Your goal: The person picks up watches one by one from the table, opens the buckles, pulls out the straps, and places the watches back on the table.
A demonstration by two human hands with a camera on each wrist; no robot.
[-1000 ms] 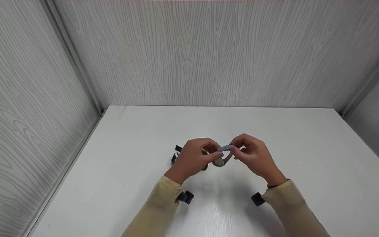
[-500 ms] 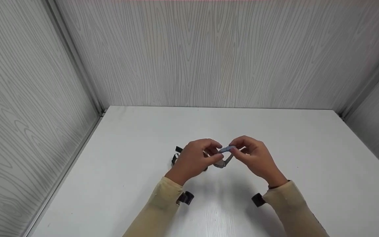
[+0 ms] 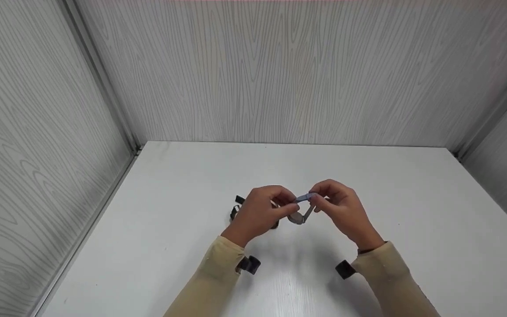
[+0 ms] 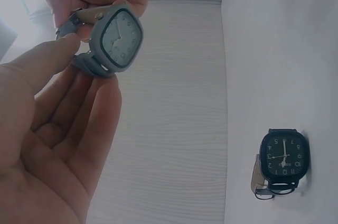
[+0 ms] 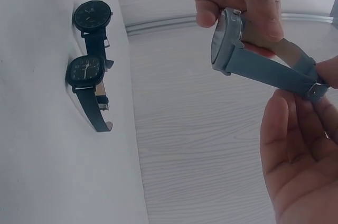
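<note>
A wristwatch (image 3: 296,218) with a grey-blue strap and a light, squarish dial is held up off the table between both hands, its strap closed into a loop. My left hand (image 3: 260,213) pinches the strap between thumb and fingers; the dial (image 4: 121,39) faces outward in the left wrist view. On the other side, my right hand (image 3: 343,211) pinches the strap at the buckle (image 5: 316,90) with thumb and fingertips. Two dark watches lie on the table, a round one (image 5: 92,14) and a squarish one (image 5: 86,71), mostly hidden behind my left hand in the head view.
The white table (image 3: 183,176) meets a pale wood-grain back panel (image 3: 253,75). A similar panel (image 3: 29,154) stands on the left, another on the right (image 3: 506,176). Small black camera mounts (image 3: 248,264) stick out from both sleeves.
Both hands keep hold of the watch in almost the same spot. The strap and dial have shifted slightly to the right, and the right fingers have adjusted a little on the strap.
</note>
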